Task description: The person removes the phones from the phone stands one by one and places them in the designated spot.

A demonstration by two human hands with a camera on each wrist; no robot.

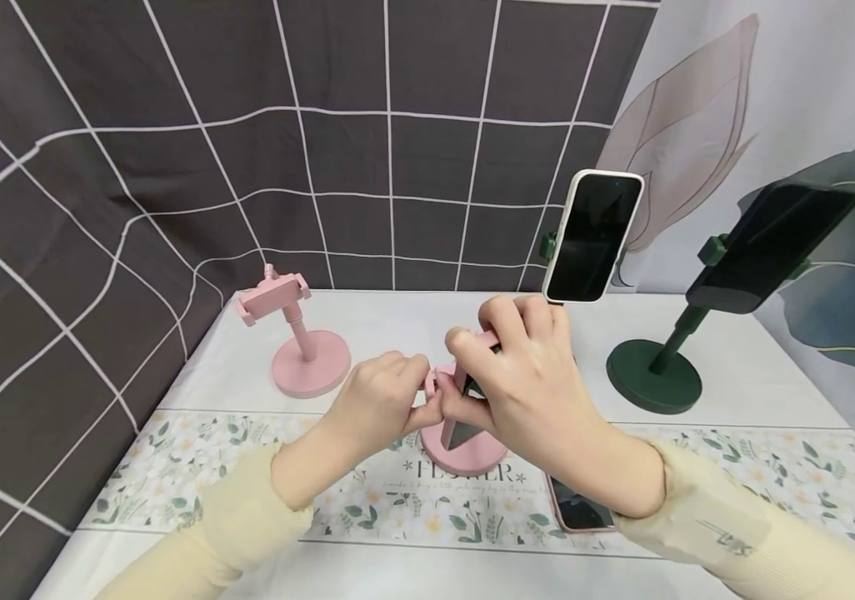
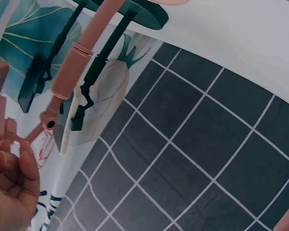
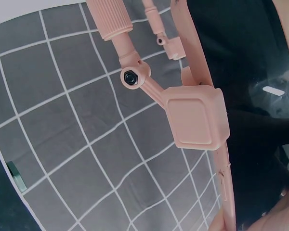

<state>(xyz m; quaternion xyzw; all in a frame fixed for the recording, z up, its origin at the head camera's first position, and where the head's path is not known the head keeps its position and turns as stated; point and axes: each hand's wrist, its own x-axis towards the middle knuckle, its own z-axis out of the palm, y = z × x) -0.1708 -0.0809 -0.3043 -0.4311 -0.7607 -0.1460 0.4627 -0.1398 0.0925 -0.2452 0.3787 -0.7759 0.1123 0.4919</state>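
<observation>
A pink phone stand stands between my hands at the middle of the table. My left hand pinches the end of its clamp, with the fingertips on the pink part in the left wrist view. My right hand grips a dark phone with a pink edge, tilted on its side against the clamp. Much of this phone and the clamp is hidden behind my right fingers in the head view. Whether the clamp has closed round the phone, I cannot tell.
Another pink-edged phone lies under my right forearm. A second pink stand is at the back left. On the right, a white-cased phone and a black phone sit in green stands, one with a round base.
</observation>
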